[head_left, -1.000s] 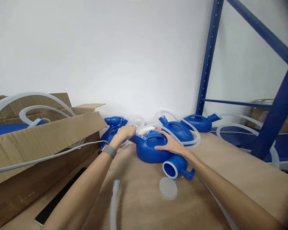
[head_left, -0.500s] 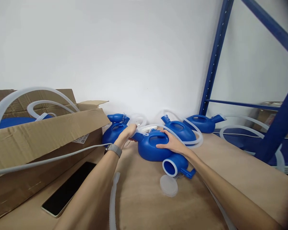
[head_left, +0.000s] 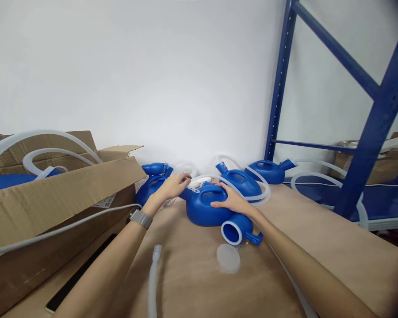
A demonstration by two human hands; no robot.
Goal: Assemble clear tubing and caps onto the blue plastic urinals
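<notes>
My right hand (head_left: pixel 231 199) grips the handle side of a blue plastic jug (head_left: pixel 207 207) that stands on the brown table. At the jug's spout, which points left, is my left hand (head_left: pixel 175 185), its fingers curled together; whatever they hold is too small to make out. A white strap with holes (head_left: pixel 194 190) lies over the spout. In front of the jug a blue wide-mouthed piece (head_left: pixel 240 229) rests on its side, its opening facing me. Just below it lies a translucent round lid (head_left: pixel 228 258).
An open cardboard box (head_left: pixel 63 194) with tubes fills the left, a black phone (head_left: pixel 82 271) beside it. More blue jugs (head_left: pixel 242 183) with coiled tubes stand along the wall. A clear tube (head_left: pixel 153 282) lies in front. Blue rack posts (head_left: pixel 280 84) rise at right.
The view has turned slightly right. My left hand has shifted a little up and back from the spout's tip. My right hand keeps its place on the jug.
</notes>
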